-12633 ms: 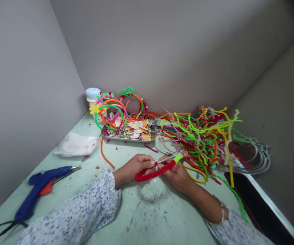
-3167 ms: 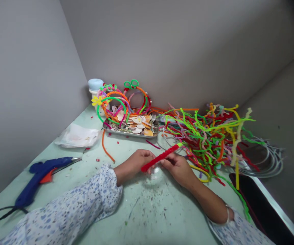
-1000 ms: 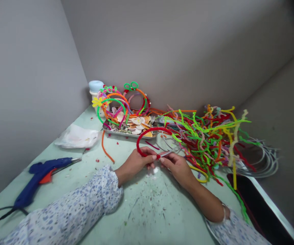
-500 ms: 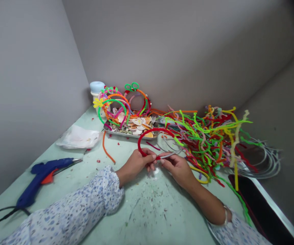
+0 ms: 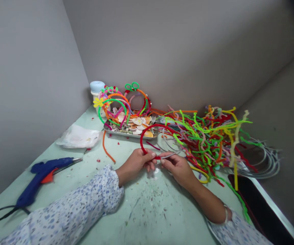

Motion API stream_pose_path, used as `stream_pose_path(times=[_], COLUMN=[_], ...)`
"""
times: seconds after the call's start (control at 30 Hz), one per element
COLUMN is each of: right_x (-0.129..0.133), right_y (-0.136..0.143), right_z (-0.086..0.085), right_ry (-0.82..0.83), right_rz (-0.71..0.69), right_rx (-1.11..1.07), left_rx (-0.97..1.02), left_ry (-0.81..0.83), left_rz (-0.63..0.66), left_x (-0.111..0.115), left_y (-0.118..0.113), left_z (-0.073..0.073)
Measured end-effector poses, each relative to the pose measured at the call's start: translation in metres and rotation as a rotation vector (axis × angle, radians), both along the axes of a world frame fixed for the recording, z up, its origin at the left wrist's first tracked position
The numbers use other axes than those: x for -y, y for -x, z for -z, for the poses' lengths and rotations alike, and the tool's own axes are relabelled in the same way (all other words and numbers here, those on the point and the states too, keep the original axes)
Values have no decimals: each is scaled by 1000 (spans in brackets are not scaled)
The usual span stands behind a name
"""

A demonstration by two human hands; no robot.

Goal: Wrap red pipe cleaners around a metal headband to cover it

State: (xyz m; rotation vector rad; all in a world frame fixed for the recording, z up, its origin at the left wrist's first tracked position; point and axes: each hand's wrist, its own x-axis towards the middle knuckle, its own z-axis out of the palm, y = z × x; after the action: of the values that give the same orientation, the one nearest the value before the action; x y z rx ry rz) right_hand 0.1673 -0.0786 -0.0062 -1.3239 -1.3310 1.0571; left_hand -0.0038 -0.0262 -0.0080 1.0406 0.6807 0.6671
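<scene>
My left hand [image 5: 138,161] is closed, thumb and fingers pinching a red pipe cleaner [image 5: 143,136] whose free length arcs up and over to the right. Red fuzz is wrapped round a thin grey hoop [image 5: 167,155] between my fingertips. My right hand [image 5: 179,168] pinches that hoop just to the right, its fingertips close to the left ones. The far part of the red arc runs up against a heap of coloured pipe cleaners [image 5: 200,132], so its end is hard to pick out.
Finished pipe-cleaner headbands [image 5: 113,100] stand in a metal tray [image 5: 126,135] of shells. A blue glue gun [image 5: 35,178] and a plastic bag [image 5: 79,137] lie left. Grey hoops [image 5: 266,163] and a black flat object [image 5: 256,207] lie right. A blue-lidded bottle [image 5: 97,87] stands behind.
The red pipe cleaner's loop has swung a little up and to the right, flattening toward the heap. Both hands stay in nearly the same place.
</scene>
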Motion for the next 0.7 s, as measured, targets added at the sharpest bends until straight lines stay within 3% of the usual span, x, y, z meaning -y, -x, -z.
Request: stream_pose_path(times=[0.3, 0.5, 0.7], right_x=[2, 3, 2], right_y=[-3, -3, -5], right_z=[3, -2, 1], right_ry=[-150, -311, -275], right_rz=[-18, -34, -13], right_rx=[143, 313, 307], left_rx=[35, 102, 46], left_ry=[8, 67, 30], left_rz=[32, 32, 24], left_x=[-1, 3, 6], left_y=[1, 0, 0], left_z=[2, -6, -8])
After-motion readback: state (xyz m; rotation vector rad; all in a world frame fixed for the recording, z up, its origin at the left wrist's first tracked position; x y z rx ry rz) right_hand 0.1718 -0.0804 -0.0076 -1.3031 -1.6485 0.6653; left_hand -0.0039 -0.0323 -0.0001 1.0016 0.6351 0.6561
